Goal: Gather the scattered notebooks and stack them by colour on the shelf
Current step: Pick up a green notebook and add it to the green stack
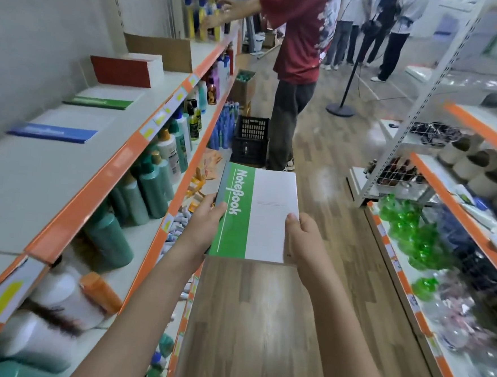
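Both forearms reach forward from the bottom edge, and between them sits the green notebook (pixel 254 215), held out over the aisle floor. Its long axis runs away from the body, the green spine band on the left and the white part on the right. The left hand (pixel 207 217) grips the near left edge, thumb on the cover over the green band and fingers curled beneath. The right hand (pixel 302 236) pinches the near right edge, thumb on the white cover.

Up and to the left of the hands runs the top shelf (pixel 101 178), with its orange front strip. Nearest along it, left of the left hand, lies a blue notebook (pixel 54 133). Beyond that, further forward and still to the left, lies a green stack (pixel 100 102), its long side running along the shelf. Past it rests a red stack (pixel 126 71).

Judging by colour, the held book belongs on that green stack, which lies forward-left and higher; the left hand is the nearer one, and the book would need a quarter turn to match.
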